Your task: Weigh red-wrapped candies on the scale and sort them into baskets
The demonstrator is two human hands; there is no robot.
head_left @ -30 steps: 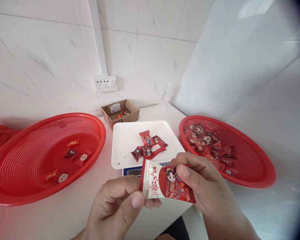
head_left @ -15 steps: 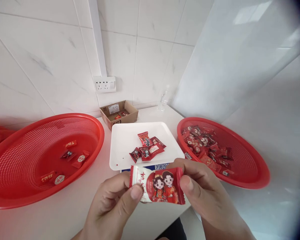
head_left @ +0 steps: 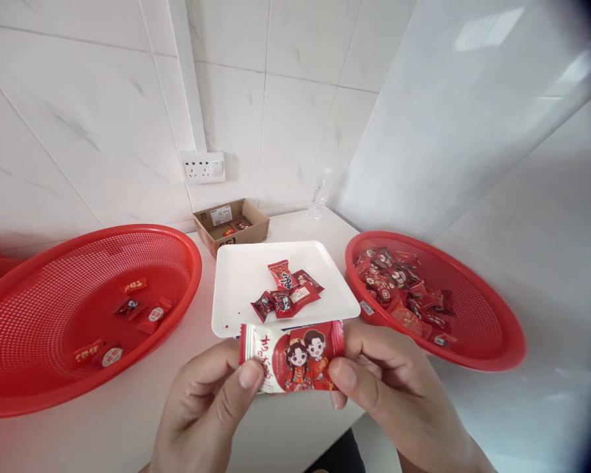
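Note:
A red and white candy packet [head_left: 295, 360], printed with two cartoon figures, is stretched level between my hands. My left hand [head_left: 209, 394] pinches its left end between thumb and fingers. At the other end, my right hand [head_left: 398, 387] grips it the same way, thumb on the front. Just beyond the packet is a white weighing tray [head_left: 236, 276] on a scale whose front is mostly hidden. Several small red candy packets [head_left: 288, 292] lie in a cluster on that tray.
To the left stands a red plastic basket [head_left: 44, 282] with several candies on its bottom. A second red basket [head_left: 492, 328], on the right, holds a heap of packets. Behind the tray are a cardboard box [head_left: 253, 231] and a clear plastic bottle [head_left: 318, 199], near the tiled wall.
Both hands have shifted slightly left with the candy packet, which is now more level. My right thumb has moved further onto its front. The view has turned a little.

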